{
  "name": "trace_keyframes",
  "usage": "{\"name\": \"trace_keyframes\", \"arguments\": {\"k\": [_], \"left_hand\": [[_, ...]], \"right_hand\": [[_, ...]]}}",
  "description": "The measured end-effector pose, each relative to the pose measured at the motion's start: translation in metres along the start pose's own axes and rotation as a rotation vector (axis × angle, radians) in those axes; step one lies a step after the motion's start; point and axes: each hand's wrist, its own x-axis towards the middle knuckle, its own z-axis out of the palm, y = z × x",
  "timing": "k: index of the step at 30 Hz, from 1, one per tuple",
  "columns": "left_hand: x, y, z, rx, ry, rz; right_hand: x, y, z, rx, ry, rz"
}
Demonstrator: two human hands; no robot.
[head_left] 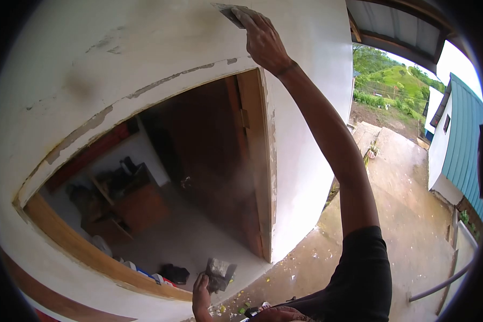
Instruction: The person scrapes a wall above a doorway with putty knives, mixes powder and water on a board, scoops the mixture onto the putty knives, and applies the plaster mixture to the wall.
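Observation:
My right hand [262, 40] is raised at the top, its fingers wrapped round a flat scraper [228, 15] whose blade lies against or very near the white wall [161, 32] above the doorway. Low in the view, my left hand [201, 298] holds a grey, plaster-smeared plate [219, 275] by its near edge. Along the top of the wooden door frame [255, 134] runs a strip of chipped, bare grey patches. A few dark smudges mark the wall at the upper left.
Through the doorway stand a brown door [204, 139] and a wooden cabinet [139, 201]. Flakes litter the concrete floor [397, 198] outside. At the right are a potted plant [373, 153], a teal-roofed building [461, 139] and a grey pipe [440, 287].

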Motion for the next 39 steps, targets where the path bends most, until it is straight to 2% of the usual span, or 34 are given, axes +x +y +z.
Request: {"name": "trace_keyframes", "arguments": {"k": [4,6,9,11,13,14,15,18,19,20,21,22,23,24,25,26,27,30,31,33,34,35,36,37,38,39], "left_hand": [[-0.002,0.005,0.010,-0.071,-0.033,-0.091],[0.009,-0.021,-0.002,-0.014,0.010,-0.017],[0.014,-0.034,-0.009,0.000,0.041,0.053],[0.003,-0.026,-0.007,0.088,0.011,0.115],[-0.013,-0.004,0.000,0.216,-0.039,0.184],[-0.016,0.002,0.002,0.252,-0.055,0.202],[-0.017,0.003,0.001,0.228,-0.045,0.185],[-0.019,-0.007,-0.004,0.203,-0.002,0.246],[-0.015,-0.018,-0.011,0.325,0.016,0.347],[-0.011,-0.029,-0.019,0.448,0.047,0.447],[-0.001,-0.047,-0.033,0.690,0.083,0.609],[0.001,-0.047,-0.036,0.677,0.087,0.577],[0.003,-0.046,-0.038,0.664,0.092,0.544],[0.000,-0.026,-0.027,0.390,0.064,0.318],[-0.002,-0.016,-0.020,0.117,0.033,0.090],[0.003,-0.024,-0.023,0.105,0.005,0.099],[0.014,-0.039,-0.030,0.095,-0.024,0.107],[0.016,-0.046,-0.036,0.079,-0.007,0.063],[0.016,-0.046,-0.034,0.080,0.008,0.055],[0.011,-0.048,-0.034,0.099,0.032,0.050],[0.002,-0.035,-0.028,0.100,0.054,0.044],[-0.007,-0.022,-0.023,0.101,0.076,0.038],[0.003,-0.037,-0.043,-0.143,-0.026,-0.203],[0.013,-0.058,-0.073,-0.404,-0.151,-0.433],[0.023,-0.079,-0.104,-0.624,-0.230,-0.696],[0.015,-0.073,-0.091,-0.566,-0.164,-0.541]], "right_hand": [[-0.044,-0.035,0.036,-0.055,-0.044,-0.045],[-0.075,-0.067,0.028,-0.026,-0.120,-0.002],[-0.079,-0.072,0.000,0.138,-0.128,0.132],[-0.045,-0.050,-0.009,0.117,0.031,0.232],[-0.023,-0.017,-0.002,-0.024,0.036,0.493],[-0.011,0.000,0.004,-0.042,-0.075,0.685],[-0.002,0.004,0.006,-0.011,-0.173,0.789],[-0.002,-0.003,0.062,-0.075,-0.251,0.622],[-0.002,-0.030,0.070,-0.221,-0.093,0.387],[0.016,-0.071,0.050,-0.129,-0.132,0.347],[0.030,-0.120,0.040,0.075,-0.028,0.621],[0.037,-0.146,0.038,0.117,-0.071,0.527],[0.039,-0.166,0.056,0.161,-0.003,0.451],[0.046,-0.193,0.055,0.141,-0.083,0.368],[0.055,-0.223,0.043,0.139,-0.131,0.379],[0.057,-0.242,0.041,0.234,-0.107,0.355],[0.058,-0.252,0.030,0.248,-0.182,0.248],[0.047,-0.244,0.005,0.503,-0.145,0.213],[0.044,-0.221,-0.001,0.452,-0.157,0.182],[0.040,-0.165,-0.029,0.527,-0.070,0.354],[0.033,-0.133,-0.041,0.387,-0.152,0.504],[0.023,-0.094,-0.047,0.320,-0.176,0.443],[0.018,-0.069,-0.049,0.385,-0.064,0.565],[0.011,-0.034,-0.049,0.301,-0.060,0.473],[0.012,-0.013,-0.043,0.267,0.016,0.652],[0.020,-0.002,-0.046,0.192,0.039,0.686]]}}
